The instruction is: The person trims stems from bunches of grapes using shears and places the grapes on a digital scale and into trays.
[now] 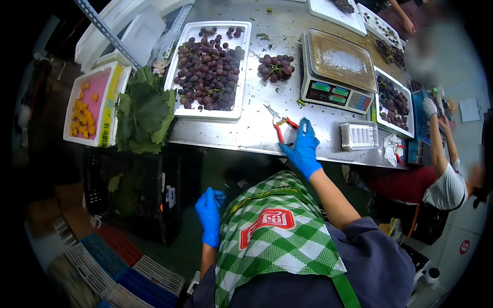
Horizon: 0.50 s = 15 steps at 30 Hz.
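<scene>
The right hand (303, 149), in a blue glove, rests at the worktop (257, 128) edge at frame centre, fingers spread flat, touching the red-handled shears (280, 126), not gripping them. The left hand (209, 213), also gloved, hangs loosely curled and empty below the edge, lower centre. A white tray of dark grapes (208, 69) and a loose bunch (276, 66) lie beyond, beside a scale (339, 72). The steel surface is littered with stem scraps.

Desk (257, 131): stainless steel, scratched, w/ bright overhead glare on top; front edge runs diag. across frame. Floor (465, 226): pale, smooth, at right. Under desk: dark, unlit. Lower left: stacked plastic crates (120, 262), red, blue & white, lattice sides. Upper left: perforated metal angle bar (105, 32), slanting; white foam boxes (131, 31) behind it.
</scene>
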Each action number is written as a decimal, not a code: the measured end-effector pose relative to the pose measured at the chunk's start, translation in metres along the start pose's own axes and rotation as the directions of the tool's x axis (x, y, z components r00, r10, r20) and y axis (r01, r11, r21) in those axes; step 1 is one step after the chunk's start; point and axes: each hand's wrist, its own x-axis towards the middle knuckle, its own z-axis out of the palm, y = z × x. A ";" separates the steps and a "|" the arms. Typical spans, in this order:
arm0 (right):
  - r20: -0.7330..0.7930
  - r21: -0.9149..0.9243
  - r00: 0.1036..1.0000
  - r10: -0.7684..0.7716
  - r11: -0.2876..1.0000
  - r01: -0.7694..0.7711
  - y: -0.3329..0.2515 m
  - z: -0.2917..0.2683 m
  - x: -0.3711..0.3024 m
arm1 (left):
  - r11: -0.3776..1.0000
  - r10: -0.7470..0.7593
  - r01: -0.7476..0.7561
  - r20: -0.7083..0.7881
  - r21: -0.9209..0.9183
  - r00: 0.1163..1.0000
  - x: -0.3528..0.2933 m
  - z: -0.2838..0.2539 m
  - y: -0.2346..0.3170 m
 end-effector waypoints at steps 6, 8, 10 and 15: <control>0.212 -0.189 0.969 0.130 0.978 -0.090 -0.028 0.036 0.018 | 0.998 0.041 -0.043 -0.034 -0.046 0.999 -0.010 -0.034 -0.002; 0.121 -0.182 0.983 0.136 0.977 -0.112 -0.022 0.041 0.019 | 0.994 0.092 -0.095 -0.064 -0.046 0.994 -0.010 -0.043 -0.008; 0.250 -0.206 0.955 0.162 0.972 -0.111 -0.026 0.034 0.030 | 0.994 0.098 -0.101 -0.081 -0.041 0.992 -0.010 -0.047 -0.012; 0.255 -0.161 0.941 0.223 0.969 -0.186 -0.004 0.027 0.032 | 0.990 0.089 -0.078 -0.097 0.113 0.991 -0.004 -0.033 0.001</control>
